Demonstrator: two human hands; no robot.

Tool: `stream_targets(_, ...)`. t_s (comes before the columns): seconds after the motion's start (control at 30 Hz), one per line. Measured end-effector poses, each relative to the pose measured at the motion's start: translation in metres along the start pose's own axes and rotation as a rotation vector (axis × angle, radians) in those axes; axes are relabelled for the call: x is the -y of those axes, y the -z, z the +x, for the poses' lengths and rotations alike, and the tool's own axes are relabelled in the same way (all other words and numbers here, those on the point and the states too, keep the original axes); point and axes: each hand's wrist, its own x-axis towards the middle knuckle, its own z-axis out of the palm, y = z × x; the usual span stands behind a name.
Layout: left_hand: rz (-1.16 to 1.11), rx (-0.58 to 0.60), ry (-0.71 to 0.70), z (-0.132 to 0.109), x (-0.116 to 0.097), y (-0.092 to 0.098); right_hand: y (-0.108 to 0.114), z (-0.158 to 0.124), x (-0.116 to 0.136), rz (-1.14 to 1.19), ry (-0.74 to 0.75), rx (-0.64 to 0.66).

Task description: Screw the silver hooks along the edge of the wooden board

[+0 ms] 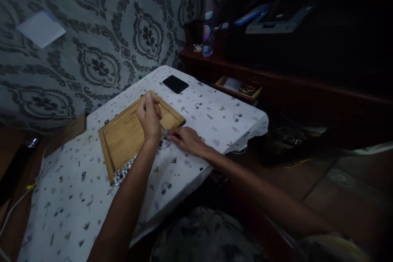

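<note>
Phone [175,84] beyond wooden panel [123,141]

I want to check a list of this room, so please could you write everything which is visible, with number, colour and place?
Covered table: one, white printed cloth, centre
Framed board: one, yellow-brown, on table
Patterned strip: seemingly one, silvery and dark, board's near edge
Small shiny item: one, silvery, between hands; kind unclear
Phone: one, black, table's far end
Cardboard: one, brown, table's left edge
Paper: one, white, against wall
Wall: one, grey patterned, behind table
Cabinet: one, dark reddish, right
Bottle: one, clear, white cap, on cabinet
Drawer: one, brown, open, cabinet front
Cable: one, white, lower left
Upper right: further things, too dark to tell
Left hand: one, bare, over board
Right hand: one, bare, fingertips at small shiny item
</note>
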Motion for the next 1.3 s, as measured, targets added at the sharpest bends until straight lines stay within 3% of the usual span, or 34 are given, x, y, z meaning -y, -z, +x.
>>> stream_targets(0.5, -0.014, 0.099, 0.013, 0.0, 0.0, 0.004, -0.001, -0.002, -0.001, 0.08, 0.0, -0.014)
stream_targets(0.97, 0.047, 0.143, 0.016, -0.001, 0.001, 0.002, -0.004, -0.002, -0.009, 0.13, 0.117, -0.05)
stream_targets(1.3, 0.072, 0.178, 0.007, -0.003, 0.0, 0.005, -0.003, -0.002, -0.007, 0.111, 0.091, -0.043)
